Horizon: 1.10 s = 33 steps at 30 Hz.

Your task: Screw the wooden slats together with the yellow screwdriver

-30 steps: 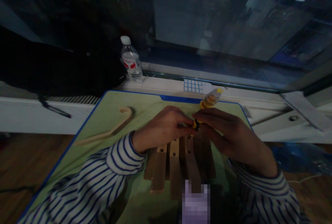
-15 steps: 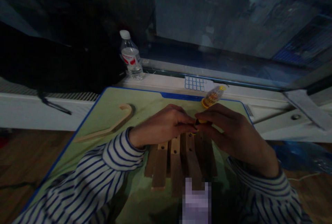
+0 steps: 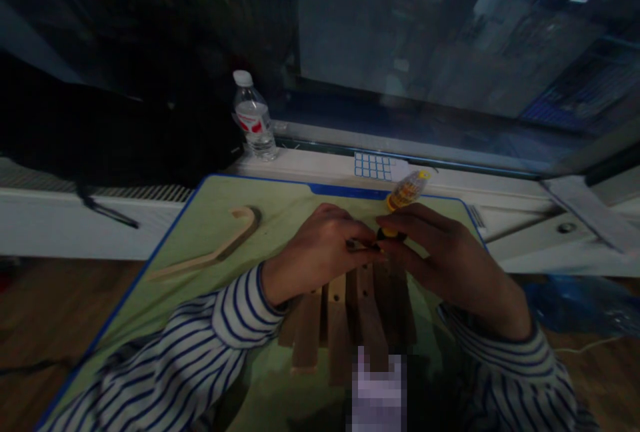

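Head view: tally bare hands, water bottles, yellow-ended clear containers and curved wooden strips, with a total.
Bare hands (left hand, right hand): 2
Clear plastic water bottle, white cap: 1
Yellow-ended clear container: 1
Curved pale wooden strip: 1
Total: 5

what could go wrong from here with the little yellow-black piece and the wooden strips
The right hand has the yellow-black piece only at its fingertips, so it might slip and drop onto the strips.

The left cuff is close beside the strips and might nudge them out of line.

The yellow-capped bottle is just beyond the right hand, so a careless reach might knock it over.
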Motion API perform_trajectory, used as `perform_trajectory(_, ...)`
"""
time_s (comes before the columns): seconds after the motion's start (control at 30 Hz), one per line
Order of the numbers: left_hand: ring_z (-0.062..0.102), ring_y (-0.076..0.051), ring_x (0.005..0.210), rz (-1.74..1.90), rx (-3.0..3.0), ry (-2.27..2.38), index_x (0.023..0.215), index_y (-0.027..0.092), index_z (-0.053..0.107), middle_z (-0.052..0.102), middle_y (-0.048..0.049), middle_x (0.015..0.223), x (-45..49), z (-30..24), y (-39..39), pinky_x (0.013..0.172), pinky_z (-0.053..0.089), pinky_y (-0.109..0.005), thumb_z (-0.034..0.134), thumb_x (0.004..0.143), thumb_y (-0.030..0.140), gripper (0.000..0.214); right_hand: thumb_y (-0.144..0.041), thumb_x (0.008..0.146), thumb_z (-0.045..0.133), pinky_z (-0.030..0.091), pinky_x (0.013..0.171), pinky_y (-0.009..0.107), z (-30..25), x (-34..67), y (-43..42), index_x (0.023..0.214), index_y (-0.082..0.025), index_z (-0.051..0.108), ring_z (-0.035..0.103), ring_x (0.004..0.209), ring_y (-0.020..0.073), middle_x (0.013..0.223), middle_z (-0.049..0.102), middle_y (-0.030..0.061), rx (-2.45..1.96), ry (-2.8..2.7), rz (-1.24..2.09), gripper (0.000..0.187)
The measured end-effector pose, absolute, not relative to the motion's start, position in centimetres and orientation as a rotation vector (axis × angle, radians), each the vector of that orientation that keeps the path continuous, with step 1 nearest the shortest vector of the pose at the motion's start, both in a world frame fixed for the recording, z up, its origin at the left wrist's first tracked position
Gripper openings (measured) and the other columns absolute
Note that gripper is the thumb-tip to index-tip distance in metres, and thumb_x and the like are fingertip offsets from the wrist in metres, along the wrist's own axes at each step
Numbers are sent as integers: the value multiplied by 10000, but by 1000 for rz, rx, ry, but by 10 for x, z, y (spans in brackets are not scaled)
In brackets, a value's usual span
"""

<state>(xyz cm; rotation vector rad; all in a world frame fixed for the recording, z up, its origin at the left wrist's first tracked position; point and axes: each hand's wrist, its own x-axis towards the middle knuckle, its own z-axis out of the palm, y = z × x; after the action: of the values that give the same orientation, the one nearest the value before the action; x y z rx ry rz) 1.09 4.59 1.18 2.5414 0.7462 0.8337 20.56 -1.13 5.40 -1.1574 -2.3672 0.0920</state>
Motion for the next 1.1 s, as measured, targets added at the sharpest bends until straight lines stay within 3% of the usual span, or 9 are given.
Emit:
perform_trajectory(0.2,640,-157,734,850,2503,765,814,180,722,699,-2,704,11,10,46,724,447,-295,746,779,345,170,-94,894,515,525,967,353,53,210,-15,1240,-177,574,608,1135,174,1238,652,85,-1082,-2378,170,360)
perform_trajectory(0.73,627,-143,742,622,2534,533,906,205,730,688,-17,742,5,18,52,710,447,-261,540,941,326,228,-223,918,555,537,759,296,58,207,-12,998,-149,629,660,876,162,954,695,72,-1149,-2367,110,131)
perform_trajectory(1.1,624,-126,690,741,2482,601,949,209,739,704,-2,738,7,11,49,683,431,-255,635,881,288,147,-232,911,569,506,733,258,57,207,-12,996,-133,635,649,838,143,931,682,64,-1172,-2363,58,145)
